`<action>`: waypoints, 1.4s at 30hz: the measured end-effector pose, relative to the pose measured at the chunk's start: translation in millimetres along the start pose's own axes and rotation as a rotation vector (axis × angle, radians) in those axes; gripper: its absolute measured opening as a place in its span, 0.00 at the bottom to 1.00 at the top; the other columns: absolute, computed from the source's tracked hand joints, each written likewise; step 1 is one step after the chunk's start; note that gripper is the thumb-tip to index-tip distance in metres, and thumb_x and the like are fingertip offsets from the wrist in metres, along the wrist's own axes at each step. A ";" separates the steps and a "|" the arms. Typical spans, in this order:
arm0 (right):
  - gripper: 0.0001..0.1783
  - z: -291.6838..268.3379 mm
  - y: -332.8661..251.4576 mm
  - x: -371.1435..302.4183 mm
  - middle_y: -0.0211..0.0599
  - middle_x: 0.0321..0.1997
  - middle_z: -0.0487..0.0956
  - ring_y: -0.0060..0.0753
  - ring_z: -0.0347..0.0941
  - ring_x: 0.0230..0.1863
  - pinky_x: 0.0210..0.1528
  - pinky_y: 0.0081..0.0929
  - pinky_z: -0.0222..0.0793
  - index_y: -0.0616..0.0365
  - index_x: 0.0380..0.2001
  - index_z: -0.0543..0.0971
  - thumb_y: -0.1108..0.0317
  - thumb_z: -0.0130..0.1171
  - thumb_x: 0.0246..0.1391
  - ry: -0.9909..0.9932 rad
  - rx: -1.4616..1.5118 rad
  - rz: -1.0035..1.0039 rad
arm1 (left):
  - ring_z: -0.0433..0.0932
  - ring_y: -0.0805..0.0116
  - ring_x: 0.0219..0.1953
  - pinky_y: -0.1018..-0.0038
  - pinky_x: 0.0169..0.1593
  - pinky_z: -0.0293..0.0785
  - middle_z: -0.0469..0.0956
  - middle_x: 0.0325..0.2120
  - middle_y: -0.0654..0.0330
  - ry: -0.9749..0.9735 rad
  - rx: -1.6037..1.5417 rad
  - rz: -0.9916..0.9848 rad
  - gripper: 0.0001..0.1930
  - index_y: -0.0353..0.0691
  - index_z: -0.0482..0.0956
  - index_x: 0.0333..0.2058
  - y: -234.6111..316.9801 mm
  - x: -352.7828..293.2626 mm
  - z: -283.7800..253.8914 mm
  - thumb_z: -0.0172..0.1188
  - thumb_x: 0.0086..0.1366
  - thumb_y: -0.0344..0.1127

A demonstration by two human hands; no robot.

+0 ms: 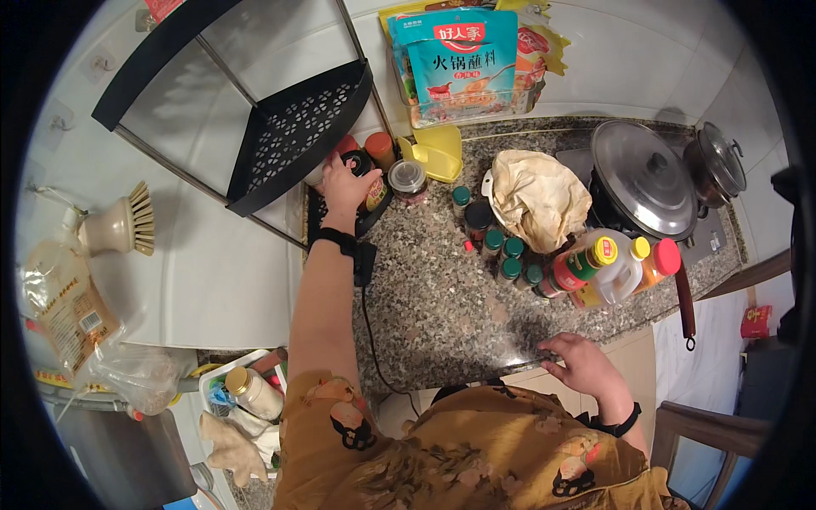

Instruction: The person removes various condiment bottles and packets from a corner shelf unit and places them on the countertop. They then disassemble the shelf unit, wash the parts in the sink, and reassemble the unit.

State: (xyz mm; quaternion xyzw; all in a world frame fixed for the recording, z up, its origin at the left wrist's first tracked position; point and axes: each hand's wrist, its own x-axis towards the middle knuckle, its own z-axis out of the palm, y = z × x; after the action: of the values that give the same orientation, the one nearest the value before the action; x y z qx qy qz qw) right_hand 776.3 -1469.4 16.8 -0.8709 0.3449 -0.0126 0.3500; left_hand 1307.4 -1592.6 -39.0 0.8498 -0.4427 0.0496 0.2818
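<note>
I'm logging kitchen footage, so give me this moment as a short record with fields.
left hand: the left hand is at a dark jar on the bottom shelf of the black corner rack; grip unclear
right hand: the right hand is empty, near the granite counter's front edge
beside rack: translucent-lidded jar, yellow plastic container
counter right: green-capped spice jars, crumpled cream cloth
stove: lidded pan
wall left: scrub brush, hanging
</note>
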 end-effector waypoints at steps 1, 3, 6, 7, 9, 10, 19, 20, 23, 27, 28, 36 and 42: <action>0.17 -0.4 -2.0 0.1 0.45 0.45 0.81 0.54 0.77 0.47 0.50 0.44 0.75 0.55 0.48 0.79 0.62 0.63 0.56 -0.010 -0.006 0.011 | 0.65 0.45 0.64 0.55 0.61 0.68 0.67 0.61 0.39 -0.071 0.051 -0.040 0.53 0.30 0.62 0.63 -0.6 4.3 2.5 0.77 0.45 0.56; 0.17 5.9 1.8 -0.1 0.45 0.44 0.81 0.53 0.77 0.47 0.50 0.44 0.75 0.55 0.47 0.79 0.62 0.63 0.56 0.008 -0.005 -0.019 | 0.69 0.47 0.61 0.55 0.61 0.69 0.71 0.58 0.39 -0.092 0.054 -0.067 0.53 0.30 0.63 0.63 -7.9 10.6 5.6 0.76 0.45 0.57; 0.16 9.1 4.4 -1.1 0.45 0.44 0.80 0.52 0.77 0.46 0.49 0.43 0.75 0.55 0.47 0.79 0.62 0.63 0.56 0.006 -0.013 -0.022 | 0.72 0.45 0.57 0.57 0.60 0.71 0.74 0.52 0.38 -0.030 0.026 -0.103 0.52 0.28 0.65 0.61 -15.8 9.1 15.9 0.77 0.42 0.52; 0.16 9.3 4.3 -1.2 0.44 0.44 0.80 0.52 0.77 0.46 0.49 0.43 0.75 0.55 0.47 0.79 0.62 0.63 0.56 0.000 -0.015 -0.018 | 0.72 0.45 0.57 0.57 0.60 0.70 0.75 0.51 0.38 -0.010 -0.015 -0.085 0.51 0.28 0.65 0.62 -19.1 4.6 16.2 0.77 0.42 0.51; 0.16 8.2 1.7 -0.7 0.44 0.42 0.80 0.52 0.77 0.44 0.47 0.43 0.75 0.55 0.46 0.80 0.64 0.65 0.55 0.008 0.003 -0.010 | 0.72 0.44 0.56 0.59 0.60 0.70 0.75 0.50 0.38 0.036 -0.095 -0.049 0.51 0.28 0.64 0.62 -29.0 -7.1 9.9 0.77 0.41 0.49; 0.16 8.0 1.4 -0.1 0.44 0.41 0.80 0.53 0.77 0.44 0.46 0.42 0.75 0.56 0.46 0.80 0.65 0.66 0.54 0.018 0.015 -0.004 | 0.71 0.43 0.56 0.59 0.60 0.70 0.75 0.49 0.40 0.122 -0.133 -0.038 0.50 0.29 0.64 0.62 -23.7 -18.9 3.3 0.77 0.42 0.45; 0.17 10.3 0.3 18.8 0.44 0.42 0.80 0.53 0.78 0.44 0.46 0.45 0.76 0.55 0.47 0.80 0.65 0.64 0.53 -0.035 -0.029 -0.119 | 0.73 0.47 0.55 0.60 0.59 0.71 0.71 0.52 0.45 0.219 -0.198 0.115 0.45 0.30 0.66 0.62 -3.7 -94.8 -77.2 0.78 0.46 0.37; 0.17 10.1 0.5 21.0 0.44 0.42 0.80 0.53 0.78 0.44 0.46 0.45 0.76 0.55 0.47 0.80 0.65 0.64 0.53 -0.038 -0.017 -0.135 | 0.74 0.48 0.55 0.60 0.59 0.71 0.71 0.52 0.45 0.199 -0.196 0.126 0.45 0.31 0.67 0.62 -3.4 -102.8 -84.0 0.78 0.46 0.37; 0.17 6.6 0.1 26.0 0.44 0.42 0.80 0.53 0.78 0.45 0.47 0.45 0.76 0.55 0.47 0.79 0.66 0.64 0.53 -0.047 -0.003 -0.177 | 0.75 0.50 0.53 0.62 0.58 0.72 0.72 0.51 0.47 0.079 -0.233 0.081 0.44 0.32 0.68 0.61 -5.8 -121.7 -106.9 0.79 0.45 0.38; 0.17 5.7 1.5 29.3 0.44 0.44 0.80 0.53 0.78 0.46 0.48 0.44 0.75 0.55 0.47 0.79 0.65 0.64 0.53 -0.060 -0.010 -0.208 | 0.77 0.50 0.51 0.63 0.56 0.74 0.75 0.48 0.47 -0.070 -0.253 0.045 0.45 0.31 0.70 0.60 -12.8 -143.2 -132.7 0.79 0.43 0.40; 0.17 6.8 1.4 30.2 0.44 0.44 0.80 0.53 0.78 0.46 0.48 0.44 0.75 0.55 0.47 0.79 0.65 0.64 0.54 -0.068 -0.013 -0.215 | 0.77 0.50 0.51 0.63 0.56 0.74 0.75 0.48 0.47 -0.095 -0.246 0.037 0.45 0.31 0.70 0.60 -14.0 -148.9 -136.2 0.79 0.43 0.40; 0.18 9.4 -1.2 29.8 0.43 0.44 0.80 0.54 0.77 0.46 0.48 0.44 0.75 0.54 0.48 0.79 0.65 0.66 0.53 -0.084 -0.031 -0.268 | 0.74 0.51 0.53 0.64 0.57 0.72 0.72 0.49 0.47 -0.119 -0.241 0.151 0.45 0.33 0.68 0.60 29.0 -156.1 -73.8 0.79 0.44 0.40; 0.16 0.3 5.7 9.6 0.44 0.42 0.80 0.53 0.77 0.46 0.49 0.44 0.75 0.54 0.47 0.80 0.64 0.64 0.54 -0.052 -0.017 -0.181 | 0.72 0.49 0.54 0.61 0.59 0.70 0.70 0.50 0.45 -0.153 -0.324 0.101 0.49 0.28 0.66 0.61 68.5 -123.8 -3.3 0.77 0.42 0.46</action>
State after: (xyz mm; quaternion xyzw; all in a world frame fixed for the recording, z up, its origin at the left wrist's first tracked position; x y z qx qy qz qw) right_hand 780.3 -1478.0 10.9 -0.9015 0.2558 -0.0186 0.3486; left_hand 1179.8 -1532.0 -47.8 0.7714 -0.5070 -0.0728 0.3776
